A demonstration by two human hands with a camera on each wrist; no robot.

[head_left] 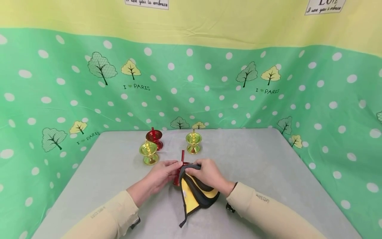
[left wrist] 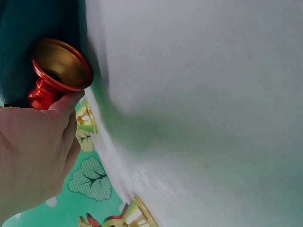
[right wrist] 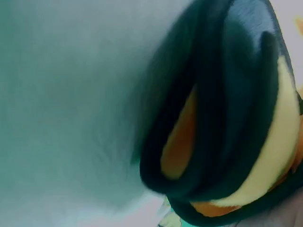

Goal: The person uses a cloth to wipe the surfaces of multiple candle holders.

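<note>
My left hand (head_left: 161,175) grips a red metal candle holder (head_left: 183,156) at the middle of the table, its spike pointing up. In the left wrist view, the same candle holder (left wrist: 41,94) shows a flared hollow end with a golden inside, above the thumb. A yellow cloth with black-grey edging (head_left: 191,197) is pinched in my right hand (head_left: 210,174) and lies against the holder's dish, covering much of its right side. The folded cloth (right wrist: 246,142) fills the right half of the right wrist view and hangs down in the head view.
Behind the left hand stand a gold candle holder (head_left: 148,152) and a red candle holder (head_left: 154,136). Another gold candle holder (head_left: 194,142) stands further back at the middle. A green and yellow patterned curtain (head_left: 209,76) encloses the grey table (head_left: 262,156) at the back and sides.
</note>
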